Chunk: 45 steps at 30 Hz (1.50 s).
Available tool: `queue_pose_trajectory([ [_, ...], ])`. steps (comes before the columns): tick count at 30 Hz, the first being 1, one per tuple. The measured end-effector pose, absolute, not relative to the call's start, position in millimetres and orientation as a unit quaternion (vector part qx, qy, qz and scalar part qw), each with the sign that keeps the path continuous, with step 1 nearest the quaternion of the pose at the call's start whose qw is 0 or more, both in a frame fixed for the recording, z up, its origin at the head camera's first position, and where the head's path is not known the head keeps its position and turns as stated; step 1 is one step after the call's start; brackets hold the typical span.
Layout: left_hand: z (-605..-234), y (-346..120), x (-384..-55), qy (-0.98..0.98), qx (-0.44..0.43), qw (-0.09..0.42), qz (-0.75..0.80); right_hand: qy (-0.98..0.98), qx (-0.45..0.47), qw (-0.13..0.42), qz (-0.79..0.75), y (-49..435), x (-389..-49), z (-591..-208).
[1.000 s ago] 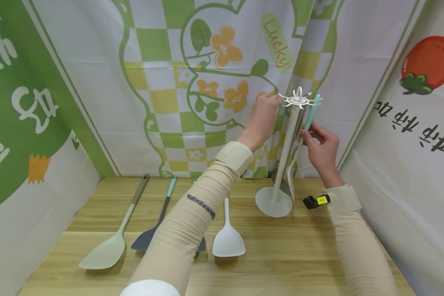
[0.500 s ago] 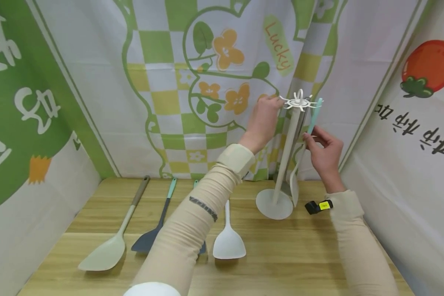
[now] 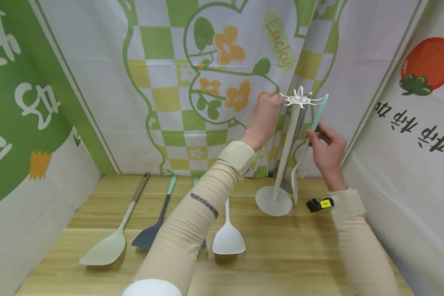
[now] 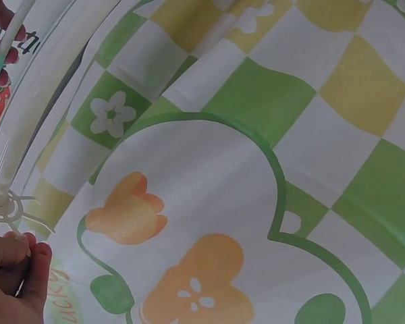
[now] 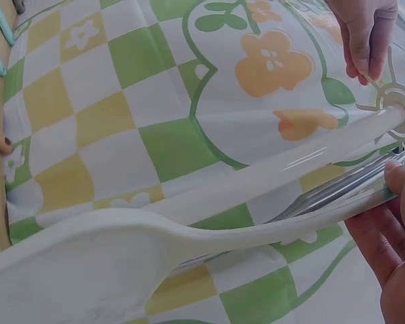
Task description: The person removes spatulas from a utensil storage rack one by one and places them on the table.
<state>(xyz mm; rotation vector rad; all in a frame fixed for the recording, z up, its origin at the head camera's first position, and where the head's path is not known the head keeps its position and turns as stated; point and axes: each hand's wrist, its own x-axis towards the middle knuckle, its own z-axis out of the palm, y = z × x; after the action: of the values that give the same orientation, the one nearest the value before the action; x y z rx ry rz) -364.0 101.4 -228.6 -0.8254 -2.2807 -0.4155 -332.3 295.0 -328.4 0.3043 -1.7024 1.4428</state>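
Observation:
My left hand (image 3: 265, 119) pinches the tip of one hook on the white ring at the top of a cream utensil stand (image 3: 286, 154); the pinch shows close up in the left wrist view. My right hand (image 3: 329, 150) holds a mint-handled cooking utensil (image 3: 320, 110) upright on the stand's right side, fingers and thumb at the lower handle. Its broad white head (image 5: 88, 270) points down and fills the lower left of the right wrist view. The mint handle's top is right at a hook's end. Behind the pole hangs a steel utensil (image 5: 344, 185) with a long handle.
On the wooden table (image 3: 270, 263) lie a pale green spatula (image 3: 105, 246), a dark spatula with mint handle (image 3: 149, 236), another mint-handled one mostly behind my left sleeve, and a white spatula (image 3: 228, 240). Printed cloth (image 3: 155, 82) stands close behind the stand.
My right hand has shifted slightly right with the mint-handled utensil, whose top has moved outward from the ring to a hook's end. My left hand keeps its pinch on the hook.

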Motion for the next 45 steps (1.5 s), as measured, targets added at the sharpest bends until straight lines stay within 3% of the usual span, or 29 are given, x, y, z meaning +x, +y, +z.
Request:
queue_pose_trajectory([
  [18, -229.3, 104.9, -367.5, -0.871, -0.316, 0.336, -0.168, -0.675, 0.126, 0.446, 0.574, 305.6, -327.8, -338.5],
  [31, -227.6, 103.2, -367.3, -0.881, -0.318, 0.310, -0.165, -0.688, 0.121, 0.418, 0.580, 290.0, -300.4, -337.0],
  [45, -225.3, 102.8, -366.9, -0.889, -0.313, 0.304, -0.141, -0.734, 0.077, 0.389, 0.551, 302.0, -301.9, -361.1],
])
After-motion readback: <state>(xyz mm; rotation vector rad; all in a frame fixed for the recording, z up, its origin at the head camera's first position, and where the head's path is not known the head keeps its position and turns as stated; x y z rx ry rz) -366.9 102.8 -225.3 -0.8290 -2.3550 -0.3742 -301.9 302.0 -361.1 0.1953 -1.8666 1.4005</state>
